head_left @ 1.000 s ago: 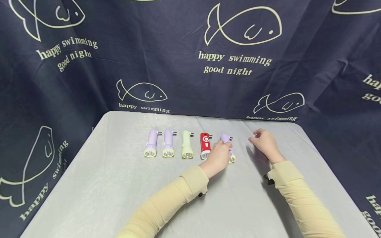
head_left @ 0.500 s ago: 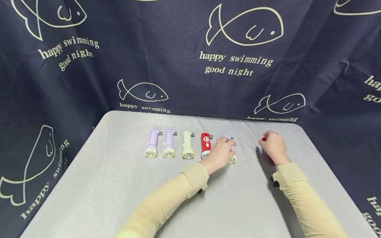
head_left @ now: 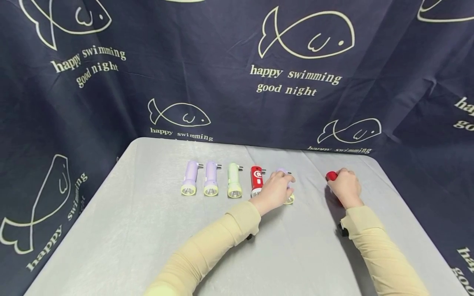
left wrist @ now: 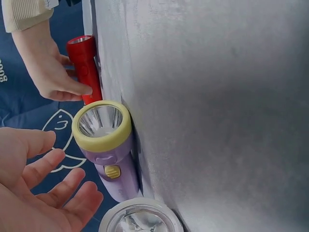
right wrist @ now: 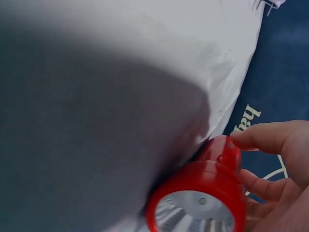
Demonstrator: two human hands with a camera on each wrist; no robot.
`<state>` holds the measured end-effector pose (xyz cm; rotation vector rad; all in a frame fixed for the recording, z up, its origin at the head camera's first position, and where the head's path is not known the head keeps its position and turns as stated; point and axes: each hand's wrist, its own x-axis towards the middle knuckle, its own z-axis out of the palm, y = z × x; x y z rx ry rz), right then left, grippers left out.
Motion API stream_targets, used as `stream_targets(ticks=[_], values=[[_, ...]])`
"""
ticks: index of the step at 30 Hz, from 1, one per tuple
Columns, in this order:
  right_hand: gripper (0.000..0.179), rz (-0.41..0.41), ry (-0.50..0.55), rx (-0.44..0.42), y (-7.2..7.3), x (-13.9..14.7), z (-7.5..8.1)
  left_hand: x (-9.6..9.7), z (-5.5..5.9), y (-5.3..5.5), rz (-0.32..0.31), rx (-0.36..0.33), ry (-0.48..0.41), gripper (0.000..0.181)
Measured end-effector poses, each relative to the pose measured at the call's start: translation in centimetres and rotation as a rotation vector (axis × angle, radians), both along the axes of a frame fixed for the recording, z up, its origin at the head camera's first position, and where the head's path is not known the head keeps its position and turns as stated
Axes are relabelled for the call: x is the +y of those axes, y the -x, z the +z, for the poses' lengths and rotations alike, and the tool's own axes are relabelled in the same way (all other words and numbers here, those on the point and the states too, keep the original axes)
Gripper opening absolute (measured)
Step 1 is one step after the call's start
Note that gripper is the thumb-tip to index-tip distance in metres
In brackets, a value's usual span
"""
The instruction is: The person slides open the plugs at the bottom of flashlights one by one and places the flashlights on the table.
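My left hand hovers over a purple flashlight with a yellow head, covering most of it in the head view. In the left wrist view its fingers are loosely spread beside that flashlight, holding nothing. To the right, my right hand grips an all-red flashlight between thumb and fingers. The right wrist view shows the red flashlight's lens end facing the camera, with the thumb at its far end. It lies along the tabletop, right of the purple one.
Left of my left hand, a red flashlight with a white head, a green one and two purple ones lie in a row, plug prongs pointing right. A grey cloth covers the table. A dark fish-print curtain hangs behind.
My right hand has moved right and slightly nearer, and the red flashlight has come into sight in its grip. My left hand's fingers have loosened over the purple flashlight.
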<state>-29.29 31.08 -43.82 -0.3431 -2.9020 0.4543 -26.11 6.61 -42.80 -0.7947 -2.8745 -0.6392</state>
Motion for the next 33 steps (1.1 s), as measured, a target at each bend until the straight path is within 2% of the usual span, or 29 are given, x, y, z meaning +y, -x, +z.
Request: stream_targets(ticks=[4,11,21,28,33], values=[[0.043,-0.022,0.025,-0.045,0.2,0.2,-0.3,0.0,0.0,0.0,0.002,-0.015,-0.002,0.031],[0.043,-0.024,0.036,-0.065,0.3,0.5,-0.3,-0.1,-0.2,-0.1,0.001,-0.016,-0.003,0.031],[0.045,0.011,0.045,-0.046,0.2,0.7,0.0,0.1,0.0,-0.1,-0.006,-0.023,-0.022,0.029],[0.044,0.024,0.062,-0.034,0.0,-0.2,0.9,0.2,0.0,-0.1,-0.014,-0.019,-0.039,0.028],[0.043,0.069,0.063,-0.009,-0.3,-1.2,1.9,0.3,-0.1,0.0,-0.024,-0.004,-0.076,0.027]])
